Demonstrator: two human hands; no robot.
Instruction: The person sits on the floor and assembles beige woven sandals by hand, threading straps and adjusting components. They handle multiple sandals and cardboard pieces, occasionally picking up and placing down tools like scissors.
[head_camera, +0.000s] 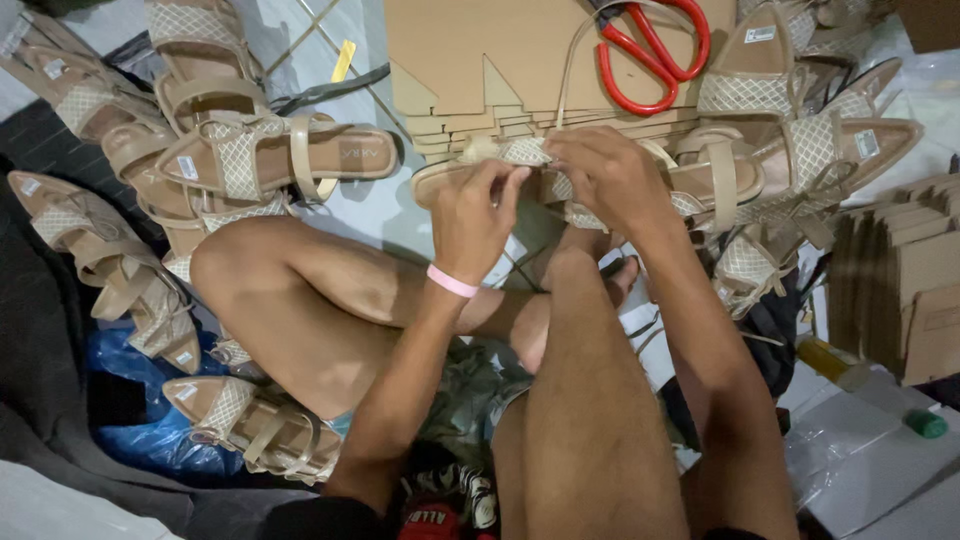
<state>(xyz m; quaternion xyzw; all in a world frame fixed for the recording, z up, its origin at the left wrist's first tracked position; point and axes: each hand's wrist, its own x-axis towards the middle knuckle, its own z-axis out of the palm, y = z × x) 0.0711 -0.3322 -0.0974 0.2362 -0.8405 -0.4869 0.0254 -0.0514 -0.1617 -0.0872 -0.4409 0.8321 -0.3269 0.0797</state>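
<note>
Both hands, left hand (470, 215) and right hand (608, 175), pinch the tan flat sandal with woven lattice strap (520, 158). Light, sole likely stiff, straps floppy; best held by the sole edge.

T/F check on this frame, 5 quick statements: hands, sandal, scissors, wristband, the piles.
1. Both hands are on one beige sandal. True: the left hand and right hand pinch its woven strap.
2. The scissors have blue handles. False: the handles are red.
3. The scissors lie on the stacked cardboard. True.
4. A pink wristband sits on the right wrist. False: it is on the left wrist.
5. Sandals are piled only to the person's right. False: there is a left pile as well as a right pile.
</note>
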